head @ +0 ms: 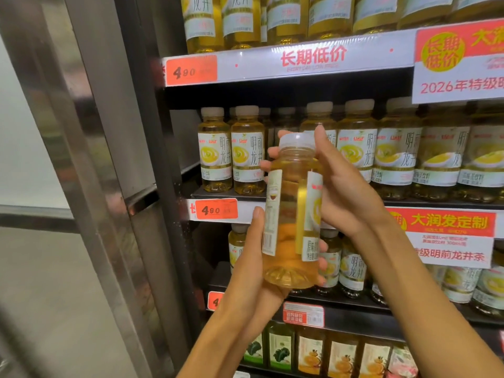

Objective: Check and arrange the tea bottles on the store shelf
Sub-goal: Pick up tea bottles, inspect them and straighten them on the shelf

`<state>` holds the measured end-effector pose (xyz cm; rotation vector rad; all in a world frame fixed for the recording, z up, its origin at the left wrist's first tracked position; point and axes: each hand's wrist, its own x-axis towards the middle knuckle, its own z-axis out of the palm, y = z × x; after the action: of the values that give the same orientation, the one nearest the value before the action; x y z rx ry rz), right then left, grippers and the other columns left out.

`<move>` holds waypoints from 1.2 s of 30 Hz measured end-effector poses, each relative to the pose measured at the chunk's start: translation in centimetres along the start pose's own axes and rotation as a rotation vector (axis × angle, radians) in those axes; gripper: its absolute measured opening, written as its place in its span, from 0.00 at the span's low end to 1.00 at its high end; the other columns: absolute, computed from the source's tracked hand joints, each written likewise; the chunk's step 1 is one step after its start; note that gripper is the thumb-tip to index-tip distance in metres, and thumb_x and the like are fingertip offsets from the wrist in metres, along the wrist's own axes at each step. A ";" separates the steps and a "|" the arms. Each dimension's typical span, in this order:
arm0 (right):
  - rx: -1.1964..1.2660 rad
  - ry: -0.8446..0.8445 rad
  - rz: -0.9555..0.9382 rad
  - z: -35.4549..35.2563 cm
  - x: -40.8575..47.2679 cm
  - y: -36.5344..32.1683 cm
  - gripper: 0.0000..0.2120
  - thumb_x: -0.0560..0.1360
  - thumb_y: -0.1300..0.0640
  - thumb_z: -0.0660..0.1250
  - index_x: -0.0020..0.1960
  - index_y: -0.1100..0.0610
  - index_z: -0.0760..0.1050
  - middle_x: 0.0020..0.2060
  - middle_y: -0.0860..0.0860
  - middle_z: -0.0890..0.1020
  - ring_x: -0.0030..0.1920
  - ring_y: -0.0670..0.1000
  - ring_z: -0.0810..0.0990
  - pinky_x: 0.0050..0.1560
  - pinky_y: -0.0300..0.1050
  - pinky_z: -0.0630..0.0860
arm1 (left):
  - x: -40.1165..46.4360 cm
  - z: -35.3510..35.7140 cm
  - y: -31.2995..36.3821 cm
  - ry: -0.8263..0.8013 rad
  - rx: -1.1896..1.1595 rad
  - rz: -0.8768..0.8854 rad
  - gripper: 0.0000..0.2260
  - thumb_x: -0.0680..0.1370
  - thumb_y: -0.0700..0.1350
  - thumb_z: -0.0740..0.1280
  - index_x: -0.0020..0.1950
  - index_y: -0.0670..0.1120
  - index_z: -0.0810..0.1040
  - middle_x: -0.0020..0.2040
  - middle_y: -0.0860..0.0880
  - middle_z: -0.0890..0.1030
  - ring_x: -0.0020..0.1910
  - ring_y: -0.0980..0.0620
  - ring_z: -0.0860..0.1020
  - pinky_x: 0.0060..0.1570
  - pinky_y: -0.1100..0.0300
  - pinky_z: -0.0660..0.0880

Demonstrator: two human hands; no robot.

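Observation:
I hold one tea bottle (291,214) upright in front of the shelves, with golden liquid, a white cap and a white-and-yellow label turned mostly sideways. My left hand (248,268) cups its lower half from the left and underneath. My right hand (338,184) grips its neck and shoulder from the right, thumb up beside the cap. Behind it, the middle shelf (226,197) carries a row of identical tea bottles (246,151), with a gap right behind the held bottle.
More tea bottles fill the top shelf (275,20) and the shelf below (351,266). Different juice bottles (311,353) stand on the bottom shelf. Orange price tags (216,210) and red promo signs (450,236) line the shelf edges. A metal pillar (114,186) bounds the left side.

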<state>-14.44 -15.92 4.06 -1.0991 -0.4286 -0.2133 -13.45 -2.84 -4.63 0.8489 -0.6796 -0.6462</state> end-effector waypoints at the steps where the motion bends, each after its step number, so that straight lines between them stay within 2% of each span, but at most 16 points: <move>1: 0.029 -0.019 0.012 0.1 0.0 0.1 0.23 0.74 0.44 0.58 0.61 0.58 0.74 0.51 0.58 0.83 0.55 0.57 0.82 0.56 0.51 0.79 | 0.1 0.0 -0.1 -0.032 -0.070 -0.049 0.31 0.80 0.63 0.53 0.62 0.38 0.76 0.47 0.40 0.80 0.41 0.47 0.80 0.41 0.55 0.79; 4: 0.033 -0.052 -0.009 0.2 -0.1 0.1 0.21 0.74 0.45 0.58 0.59 0.58 0.73 0.44 0.55 0.84 0.48 0.54 0.83 0.54 0.51 0.78 | 0.0 -0.5 -0.5 -0.073 -0.122 -0.091 0.30 0.82 0.62 0.50 0.62 0.38 0.76 0.49 0.40 0.81 0.45 0.47 0.81 0.47 0.54 0.79; 6: -0.056 -0.009 -0.044 0.3 -0.2 -0.2 0.20 0.73 0.46 0.61 0.58 0.58 0.74 0.43 0.55 0.84 0.47 0.53 0.83 0.52 0.50 0.79 | -0.2 -1.0 -0.4 0.074 0.168 -0.009 0.28 0.81 0.62 0.50 0.65 0.43 0.76 0.54 0.43 0.83 0.52 0.48 0.82 0.56 0.50 0.78; 8: -0.212 0.063 -0.092 0.2 -0.5 -0.4 0.19 0.72 0.46 0.63 0.58 0.56 0.76 0.45 0.53 0.85 0.48 0.52 0.84 0.50 0.47 0.81 | -0.3 -1.2 0.4 0.210 0.453 0.132 0.26 0.78 0.62 0.51 0.63 0.48 0.78 0.55 0.47 0.84 0.56 0.51 0.81 0.61 0.46 0.74; 11: -0.352 0.127 -0.125 0.3 -0.5 -0.2 0.20 0.70 0.46 0.65 0.58 0.54 0.76 0.46 0.50 0.85 0.50 0.47 0.83 0.47 0.39 0.79 | -0.1 -0.6 1.0 0.217 0.556 0.168 0.29 0.73 0.66 0.55 0.64 0.50 0.76 0.57 0.51 0.83 0.59 0.54 0.80 0.63 0.48 0.73; 14: -0.340 0.070 -0.078 0.5 -0.2 0.0 0.19 0.72 0.45 0.63 0.57 0.54 0.77 0.47 0.51 0.85 0.51 0.48 0.83 0.49 0.39 0.79 | 0.0 0.0 0.5 0.225 0.491 0.172 0.31 0.69 0.66 0.58 0.66 0.50 0.74 0.58 0.49 0.82 0.58 0.50 0.80 0.61 0.49 0.75; 16: -0.304 0.034 -0.059 0.4 -0.1 0.0 0.19 0.73 0.47 0.63 0.59 0.56 0.77 0.51 0.53 0.84 0.55 0.51 0.82 0.54 0.43 0.79 | -0.1 -0.1 0.5 0.202 0.289 0.122 0.31 0.70 0.67 0.58 0.65 0.49 0.76 0.53 0.44 0.83 0.51 0.47 0.82 0.51 0.50 0.79; 18: -0.266 0.004 -0.044 0.2 0.0 0.1 0.19 0.76 0.50 0.62 0.63 0.57 0.74 0.55 0.56 0.83 0.58 0.56 0.80 0.59 0.49 0.77 | -0.4 -0.2 0.8 0.097 0.079 0.039 0.31 0.74 0.67 0.58 0.63 0.44 0.77 0.47 0.41 0.82 0.42 0.46 0.82 0.41 0.53 0.80; 19: -0.234 -0.017 -0.033 0.2 0.0 0.2 0.19 0.76 0.51 0.61 0.64 0.57 0.73 0.55 0.58 0.82 0.58 0.58 0.80 0.60 0.52 0.77 | -0.5 -0.2 0.8 0.050 0.003 0.001 0.32 0.75 0.66 0.57 0.62 0.41 0.77 0.46 0.40 0.81 0.41 0.46 0.81 0.39 0.54 0.80; 22: -0.191 -0.057 -0.036 0.2 0.1 0.1 0.19 0.76 0.52 0.61 0.64 0.58 0.72 0.48 0.57 0.83 0.53 0.57 0.82 0.55 0.51 0.79 | -0.5 -0.3 0.4 -0.040 -0.038 -0.038 0.32 0.76 0.66 0.55 0.59 0.40 0.79 0.46 0.39 0.81 0.41 0.46 0.82 0.41 0.53 0.80; 24: -0.242 -0.026 -0.059 0.1 0.0 0.0 0.17 0.75 0.52 0.62 0.62 0.56 0.74 0.45 0.55 0.83 0.52 0.57 0.82 0.52 0.50 0.79 | -0.5 -0.5 0.4 0.041 0.101 0.009 0.29 0.76 0.66 0.54 0.61 0.47 0.79 0.51 0.40 0.83 0.47 0.45 0.83 0.49 0.50 0.80; 26: -0.344 0.039 -0.090 0.0 -0.1 -0.1 0.15 0.74 0.51 0.64 0.59 0.54 0.76 0.46 0.54 0.84 0.53 0.57 0.82 0.51 0.49 0.80 | -0.5 -0.4 0.8 0.122 0.229 0.059 0.28 0.73 0.67 0.56 0.67 0.55 0.74 0.60 0.44 0.81 0.59 0.45 0.80 0.62 0.45 0.74; 28: -0.397 0.100 -0.105 0.0 -0.1 -0.1 0.13 0.75 0.51 0.65 0.58 0.53 0.77 0.47 0.55 0.84 0.53 0.55 0.83 0.49 0.46 0.80 | -0.4 -0.2 1.1 0.143 0.326 0.060 0.31 0.70 0.70 0.60 0.69 0.57 0.71 0.62 0.49 0.80 0.62 0.47 0.77 0.65 0.43 0.70; 31: -0.409 0.091 -0.053 0.1 0.1 -0.1 0.13 0.79 0.51 0.61 0.60 0.54 0.76 0.47 0.54 0.84 0.54 0.55 0.82 0.52 0.46 0.80 | -0.5 0.0 1.2 0.121 0.325 0.027 0.29 0.70 0.69 0.61 0.67 0.57 0.72 0.60 0.50 0.82 0.60 0.49 0.79 0.62 0.45 0.74; 34: -0.290 0.064 0.014 0.1 0.3 -0.2 0.15 0.79 0.51 0.59 0.62 0.56 0.74 0.49 0.56 0.83 0.57 0.59 0.80 0.55 0.49 0.79 | -0.9 0.1 1.5 0.046 0.081 -0.060 0.28 0.74 0.65 0.61 0.66 0.49 0.77 0.54 0.42 0.83 0.51 0.46 0.83 0.49 0.50 0.80; 36: -0.217 0.073 0.037 0.0 0.3 -0.1 0.17 0.78 0.52 0.60 0.63 0.58 0.73 0.51 0.59 0.81 0.60 0.63 0.78 0.59 0.53 0.76 | -1.0 0.4 1.7 -0.031 -0.140 -0.129 0.28 0.74 0.63 0.62 0.64 0.43 0.78 0.50 0.39 0.82 0.44 0.45 0.83 0.42 0.51 0.80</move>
<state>-14.20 -15.92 4.27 -1.3066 -0.3241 -0.2710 -13.97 -1.37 -3.29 0.7583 -0.6032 -0.8154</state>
